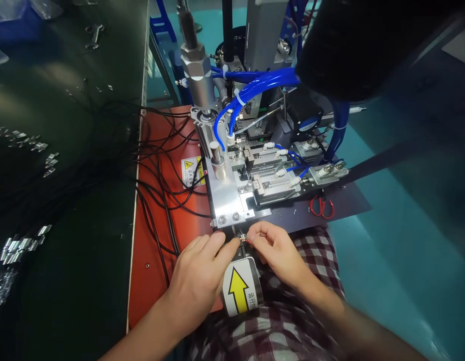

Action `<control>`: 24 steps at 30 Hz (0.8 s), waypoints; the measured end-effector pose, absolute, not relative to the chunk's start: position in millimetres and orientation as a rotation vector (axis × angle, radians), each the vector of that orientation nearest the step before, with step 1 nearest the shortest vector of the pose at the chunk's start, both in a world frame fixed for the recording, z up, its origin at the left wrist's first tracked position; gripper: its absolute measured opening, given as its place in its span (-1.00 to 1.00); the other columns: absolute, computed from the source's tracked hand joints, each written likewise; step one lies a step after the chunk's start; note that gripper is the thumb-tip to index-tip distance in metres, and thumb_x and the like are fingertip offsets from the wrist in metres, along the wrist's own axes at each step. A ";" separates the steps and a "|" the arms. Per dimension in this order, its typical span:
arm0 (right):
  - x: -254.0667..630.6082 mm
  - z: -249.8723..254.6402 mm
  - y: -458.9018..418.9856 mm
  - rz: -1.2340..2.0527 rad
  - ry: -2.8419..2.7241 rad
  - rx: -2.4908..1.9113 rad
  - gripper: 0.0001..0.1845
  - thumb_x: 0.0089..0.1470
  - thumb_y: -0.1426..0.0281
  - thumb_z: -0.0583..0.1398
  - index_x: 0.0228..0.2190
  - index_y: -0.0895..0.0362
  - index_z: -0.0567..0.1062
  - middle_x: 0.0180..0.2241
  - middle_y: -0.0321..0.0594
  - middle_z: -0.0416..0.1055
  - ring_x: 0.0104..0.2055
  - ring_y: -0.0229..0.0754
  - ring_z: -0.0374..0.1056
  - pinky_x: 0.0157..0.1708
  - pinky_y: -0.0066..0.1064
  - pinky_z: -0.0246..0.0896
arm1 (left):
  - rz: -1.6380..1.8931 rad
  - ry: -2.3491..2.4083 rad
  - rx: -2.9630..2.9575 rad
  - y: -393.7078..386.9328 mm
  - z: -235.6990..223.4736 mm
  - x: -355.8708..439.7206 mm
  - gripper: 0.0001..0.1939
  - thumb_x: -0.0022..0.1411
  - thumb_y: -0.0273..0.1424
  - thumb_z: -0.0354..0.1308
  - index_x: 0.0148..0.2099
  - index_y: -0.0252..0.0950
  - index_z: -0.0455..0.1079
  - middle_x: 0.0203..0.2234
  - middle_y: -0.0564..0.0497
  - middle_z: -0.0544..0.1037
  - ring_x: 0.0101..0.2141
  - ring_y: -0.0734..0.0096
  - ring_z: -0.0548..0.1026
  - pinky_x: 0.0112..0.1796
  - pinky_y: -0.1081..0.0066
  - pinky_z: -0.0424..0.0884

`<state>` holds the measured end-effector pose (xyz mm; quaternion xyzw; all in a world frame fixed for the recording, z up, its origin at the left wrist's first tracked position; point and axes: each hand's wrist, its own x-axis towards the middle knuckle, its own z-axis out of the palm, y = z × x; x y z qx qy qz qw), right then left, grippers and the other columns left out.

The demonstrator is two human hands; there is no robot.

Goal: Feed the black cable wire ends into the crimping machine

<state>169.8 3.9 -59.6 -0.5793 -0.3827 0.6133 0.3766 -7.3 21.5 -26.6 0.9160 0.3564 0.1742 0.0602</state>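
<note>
My left hand (200,271) and my right hand (275,248) meet at the near edge of a metal fixture (232,195) on an orange machine base (157,220). Both pinch a tiny part with red wire ends (244,238) between thumb and fingertips. The part is too small to name. Just below my hands sits a white label with a yellow arrow (240,291) pointing toward the fixture. Several thin black cables (160,185) run across the orange base to the left of my left hand.
A pneumatic cylinder (198,80) and blue air hoses (255,82) rise behind the fixture. Red-handled scissors (321,206) lie on a dark mat at the right. Small metal clips (17,248) lie scattered on the dark bench at the left. A checked garment (288,311) covers my lap.
</note>
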 end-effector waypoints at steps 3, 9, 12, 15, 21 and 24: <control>170.6 -59.5 4.9 1.565 -1.019 -1.498 -0.82 0.09 0.27 0.13 -0.46 0.12 0.35 -0.67 -0.45 0.15 -0.66 -0.35 0.04 -0.68 -0.50 -0.10 | 0.554 1.078 2.749 22.5 -26.3 -7.6 -0.71 0.28 -0.57 -0.09 -0.10 -0.41 0.43 -0.46 -0.07 0.42 -0.44 0.32 0.38 -0.43 0.37 0.37; 172.7 -57.0 5.9 1.553 -1.073 -1.501 -0.80 0.10 0.26 0.12 -0.46 0.12 0.34 -0.69 -0.48 0.08 -0.66 -0.35 -0.01 -0.66 -0.48 -0.14 | 0.550 1.113 2.697 23.2 -24.8 -8.1 -0.71 0.29 -0.53 -0.08 -0.10 -0.37 0.46 -0.42 -0.08 0.42 -0.42 0.30 0.36 -0.44 0.36 0.37; 171.6 -58.2 4.9 1.524 -1.090 -1.504 -0.80 0.11 0.27 0.12 -0.46 0.12 0.34 -0.67 -0.47 0.09 -0.65 -0.35 0.01 -0.65 -0.48 -0.12 | 0.576 1.105 2.632 23.1 -25.4 -8.3 -0.71 0.25 -0.58 -0.06 -0.11 -0.37 0.46 -0.38 -0.09 0.43 -0.37 0.28 0.36 -0.39 0.33 0.38; 169.8 -58.9 3.0 1.497 -1.105 -1.489 -0.82 0.13 0.28 0.10 -0.45 0.11 0.31 -0.64 -0.45 0.14 -0.64 -0.34 0.08 -0.64 -0.49 -0.05 | 0.584 1.088 2.594 22.9 -27.0 -9.0 -0.71 0.25 -0.60 -0.05 -0.09 -0.39 0.46 -0.35 -0.11 0.44 -0.32 0.27 0.36 -0.33 0.31 0.39; 168.0 -54.1 0.7 1.327 -1.231 -1.556 -0.85 0.12 0.37 0.08 -0.48 0.10 0.30 -0.58 -0.39 0.21 -0.58 -0.33 0.14 -0.60 -0.49 0.03 | 0.590 1.085 2.613 23.7 -29.6 -10.7 -0.72 0.27 -0.57 -0.05 -0.08 -0.37 0.45 -0.34 -0.11 0.43 -0.32 0.26 0.35 -0.33 0.31 0.38; 168.1 -54.4 2.2 1.395 -1.157 -1.547 -0.86 0.11 0.36 0.09 -0.48 0.10 0.30 -0.59 -0.40 0.22 -0.59 -0.33 0.16 -0.60 -0.49 0.05 | 0.566 1.096 2.634 22.0 -27.2 -8.8 -0.72 0.27 -0.56 -0.06 -0.09 -0.37 0.45 -0.35 -0.11 0.43 -0.33 0.25 0.35 -0.36 0.31 0.37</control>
